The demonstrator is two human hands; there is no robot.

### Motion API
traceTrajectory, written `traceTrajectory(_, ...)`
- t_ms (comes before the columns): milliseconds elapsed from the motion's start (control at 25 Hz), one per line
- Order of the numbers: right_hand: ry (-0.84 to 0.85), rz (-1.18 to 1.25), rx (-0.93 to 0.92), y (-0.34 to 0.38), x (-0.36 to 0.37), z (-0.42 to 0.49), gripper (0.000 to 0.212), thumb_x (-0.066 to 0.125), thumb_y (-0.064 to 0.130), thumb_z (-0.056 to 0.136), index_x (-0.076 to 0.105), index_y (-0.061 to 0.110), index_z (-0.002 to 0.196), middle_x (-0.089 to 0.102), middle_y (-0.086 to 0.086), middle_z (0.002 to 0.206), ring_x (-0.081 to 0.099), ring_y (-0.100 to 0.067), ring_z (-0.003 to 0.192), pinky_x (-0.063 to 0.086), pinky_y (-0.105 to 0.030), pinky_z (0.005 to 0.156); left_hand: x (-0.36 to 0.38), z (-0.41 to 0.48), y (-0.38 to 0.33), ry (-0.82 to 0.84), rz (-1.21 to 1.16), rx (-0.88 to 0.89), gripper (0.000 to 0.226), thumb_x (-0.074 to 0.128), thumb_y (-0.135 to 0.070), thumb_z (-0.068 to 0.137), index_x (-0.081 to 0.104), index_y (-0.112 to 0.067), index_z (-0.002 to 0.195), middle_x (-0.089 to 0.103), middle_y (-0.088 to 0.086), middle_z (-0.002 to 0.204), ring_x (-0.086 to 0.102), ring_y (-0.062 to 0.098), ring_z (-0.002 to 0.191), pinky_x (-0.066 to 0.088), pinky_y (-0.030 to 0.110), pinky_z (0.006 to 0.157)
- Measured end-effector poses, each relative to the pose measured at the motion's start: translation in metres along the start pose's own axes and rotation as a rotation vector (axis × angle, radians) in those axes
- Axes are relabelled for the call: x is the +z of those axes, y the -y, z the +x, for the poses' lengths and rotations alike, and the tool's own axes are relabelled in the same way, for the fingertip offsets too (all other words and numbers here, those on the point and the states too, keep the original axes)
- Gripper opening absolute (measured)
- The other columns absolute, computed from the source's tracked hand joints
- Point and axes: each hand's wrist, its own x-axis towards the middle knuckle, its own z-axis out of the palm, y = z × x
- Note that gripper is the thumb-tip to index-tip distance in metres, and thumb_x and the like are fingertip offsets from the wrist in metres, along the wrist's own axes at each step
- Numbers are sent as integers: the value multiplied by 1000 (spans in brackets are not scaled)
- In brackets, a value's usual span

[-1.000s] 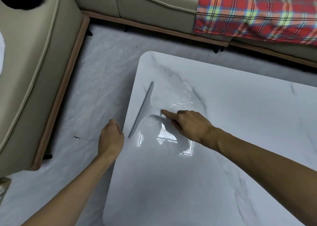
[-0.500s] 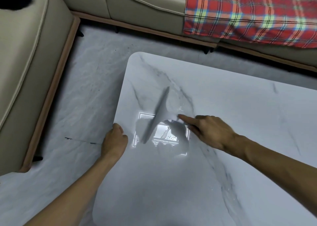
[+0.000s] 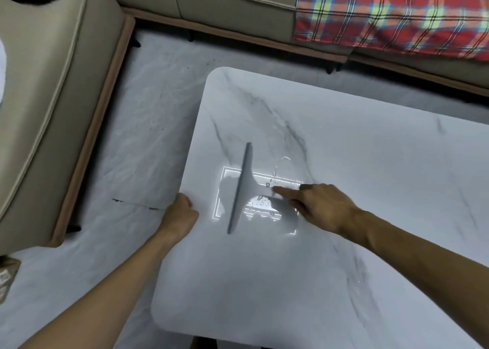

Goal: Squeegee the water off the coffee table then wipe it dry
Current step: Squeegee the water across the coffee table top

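A white marble coffee table (image 3: 344,256) fills the right half of the view. On it lies a grey squeegee (image 3: 242,190), its long blade running near to far, a short way in from the table's left edge. My right hand (image 3: 317,205) is shut on the squeegee's handle, index finger stretched along it. Small water drops and streaks (image 3: 264,203) glisten beside the blade, in the bright reflection of a ceiling light. My left hand (image 3: 180,213) rests curled against the table's left edge with nothing in it.
A beige sofa (image 3: 53,84) stands to the left and another runs along the back, with a red plaid blanket (image 3: 391,15) on it. Pale marble floor (image 3: 132,150) lies between sofa and table. A small box (image 3: 6,277) sits at the lower left.
The squeegee has moved right, away from the table's left edge, pulled by my right hand. Its blade has turned more upright in the view. My left hand stays at the edge.
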Motion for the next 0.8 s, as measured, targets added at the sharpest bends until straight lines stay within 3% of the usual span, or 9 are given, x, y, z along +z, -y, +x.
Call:
traceTrajectory(120, 43, -68, 139, -23, -17, -40, 43, 25, 46, 99, 20, 58, 141, 49, 9, 82, 62, -27, 81, 48, -35, 67, 0, -7, 2, 5, -29, -11, 20, 50, 0, 81, 39, -16, 78, 44, 0, 75, 45, 15, 64, 31, 25, 49)
traceTrajectory(200, 37, -94, 120, -14, -24, -39, 44, 22, 49, 99, 18, 59, 142, 48, 10, 82, 61, -27, 80, 48, -35, 65, -6, -11, 7, -42, -101, -73, 14, 48, -1, 83, 41, -13, 86, 47, 2, 75, 47, 17, 63, 31, 25, 48)
traceTrajectory(320, 7, -46, -100, 35, -21, 7, 42, 28, 44, 101, 25, 56, 142, 60, 5, 96, 62, -29, 87, 43, -33, 67, -13, -21, 20, -116, -197, -141, 14, 43, -1, 86, 45, -8, 98, 52, 7, 85, 48, 17, 65, 36, 26, 52)
traceTrajectory(400, 34, -71, -228, 81, -6, 47, 42, 31, 41, 103, 29, 52, 143, 62, 0, 104, 62, -30, 93, 43, -34, 72, -14, -27, 32, -161, -204, -152, 17, 41, -1, 88, 46, -6, 104, 52, 9, 94, 51, 23, 76, 40, 28, 65)
traceTrajectory(520, 53, -154, -320, 114, 16, 81, 42, 30, 39, 103, 31, 48, 145, 63, -3, 105, 62, -32, 97, 45, -37, 77, -7, -33, 41, -202, -188, -165, 12, 43, -5, 89, 44, -9, 101, 52, 8, 91, 50, 24, 83, 38, 30, 72)
traceTrajectory(680, 32, -182, -293, 70, 23, 61, 44, 33, 36, 102, 29, 51, 143, 63, -1, 105, 63, -31, 93, 40, -33, 68, 17, -42, 38, -99, -99, -134, 15, 42, 0, 86, 42, -10, 97, 50, 8, 88, 51, 24, 82, 36, 27, 61)
traceTrajectory(800, 62, -114, -157, 13, 13, 15, 44, 33, 40, 101, 26, 56, 141, 63, 4, 102, 63, -27, 91, 42, -32, 66, 30, -47, 36, -21, 2, -95, 13, 45, 0, 82, 43, -9, 91, 48, 7, 91, 47, 19, 75, 30, 22, 52)
